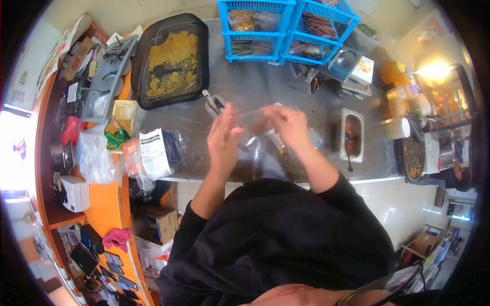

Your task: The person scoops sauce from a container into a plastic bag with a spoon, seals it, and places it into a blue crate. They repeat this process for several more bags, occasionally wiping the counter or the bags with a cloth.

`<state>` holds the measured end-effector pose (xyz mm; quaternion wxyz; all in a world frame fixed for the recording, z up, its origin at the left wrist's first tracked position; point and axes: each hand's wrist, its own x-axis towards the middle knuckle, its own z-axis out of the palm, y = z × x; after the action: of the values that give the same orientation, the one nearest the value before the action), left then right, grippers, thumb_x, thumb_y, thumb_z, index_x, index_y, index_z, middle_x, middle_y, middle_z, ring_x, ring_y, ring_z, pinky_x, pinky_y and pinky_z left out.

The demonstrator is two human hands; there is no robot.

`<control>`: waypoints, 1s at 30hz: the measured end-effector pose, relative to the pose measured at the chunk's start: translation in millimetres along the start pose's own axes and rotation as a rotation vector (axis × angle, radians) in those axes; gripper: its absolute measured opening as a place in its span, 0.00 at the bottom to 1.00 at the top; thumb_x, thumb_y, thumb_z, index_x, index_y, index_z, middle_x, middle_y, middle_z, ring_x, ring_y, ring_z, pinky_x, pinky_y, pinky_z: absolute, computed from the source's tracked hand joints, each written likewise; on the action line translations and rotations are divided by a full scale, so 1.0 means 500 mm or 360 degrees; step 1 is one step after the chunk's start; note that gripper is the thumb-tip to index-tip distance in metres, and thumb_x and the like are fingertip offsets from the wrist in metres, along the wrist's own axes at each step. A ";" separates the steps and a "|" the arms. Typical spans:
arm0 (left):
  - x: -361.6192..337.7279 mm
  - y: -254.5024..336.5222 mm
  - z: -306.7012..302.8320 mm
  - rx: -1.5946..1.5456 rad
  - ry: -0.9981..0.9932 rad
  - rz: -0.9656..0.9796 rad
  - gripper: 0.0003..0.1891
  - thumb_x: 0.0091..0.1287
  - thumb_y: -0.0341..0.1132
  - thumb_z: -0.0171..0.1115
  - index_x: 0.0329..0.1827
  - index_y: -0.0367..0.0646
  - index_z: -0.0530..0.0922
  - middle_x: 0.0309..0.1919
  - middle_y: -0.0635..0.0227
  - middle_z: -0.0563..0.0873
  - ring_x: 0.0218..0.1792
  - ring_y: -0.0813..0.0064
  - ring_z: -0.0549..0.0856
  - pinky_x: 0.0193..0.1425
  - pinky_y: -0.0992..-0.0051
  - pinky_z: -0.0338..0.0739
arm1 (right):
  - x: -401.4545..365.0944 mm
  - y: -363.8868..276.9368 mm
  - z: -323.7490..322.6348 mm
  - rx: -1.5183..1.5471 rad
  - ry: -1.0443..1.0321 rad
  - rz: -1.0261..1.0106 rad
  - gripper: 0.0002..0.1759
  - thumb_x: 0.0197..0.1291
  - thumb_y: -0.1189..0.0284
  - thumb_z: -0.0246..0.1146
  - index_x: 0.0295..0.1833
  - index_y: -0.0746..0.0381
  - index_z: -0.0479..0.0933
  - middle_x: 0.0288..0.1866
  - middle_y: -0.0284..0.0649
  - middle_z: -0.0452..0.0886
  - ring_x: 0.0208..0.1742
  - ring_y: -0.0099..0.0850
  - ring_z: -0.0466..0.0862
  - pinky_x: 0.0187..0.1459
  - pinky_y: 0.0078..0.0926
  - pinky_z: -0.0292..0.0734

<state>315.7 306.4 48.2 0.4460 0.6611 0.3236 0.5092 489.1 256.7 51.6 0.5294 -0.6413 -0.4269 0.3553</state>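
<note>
A clear plastic bag (249,120), blurred, hangs between my hands above the metal counter. My right hand (292,128) pinches its right edge between thumb and fingertips. My left hand (223,136) is at the bag's left side, with its fingers stretched upward and the thumb apart. Whether those fingers touch the plastic is hard to tell. Below the hands lie more clear plastic (265,159) and some small packets that I cannot make out. Just beyond my left fingers rests a metal tool with a pale handle (213,102), partly covered by the hand.
A black roasting pan (137,76) with crumbly yellow food stands at back left. Blue stacked baskets (282,38) hold bagged goods. To the right sits a steel container (343,148) with dark sauce and a spoon. A labelled package (154,153) lies on the left.
</note>
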 end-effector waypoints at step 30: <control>-0.054 -0.148 -0.261 -0.0184 0.0306 -0.0361 0.23 0.77 0.41 0.48 0.67 0.35 0.67 0.51 0.60 0.78 0.44 0.74 0.79 0.51 0.73 0.75 | 0.633 0.230 0.086 -0.1235 0.1055 0.0124 0.15 0.59 0.61 0.62 0.42 0.60 0.84 0.44 0.49 0.85 0.46 0.49 0.84 0.49 0.44 0.78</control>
<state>184.9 345.7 -19.1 0.5049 0.5419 0.4074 0.5343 591.2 556.7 -70.7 0.3456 -0.8843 -0.3123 -0.0325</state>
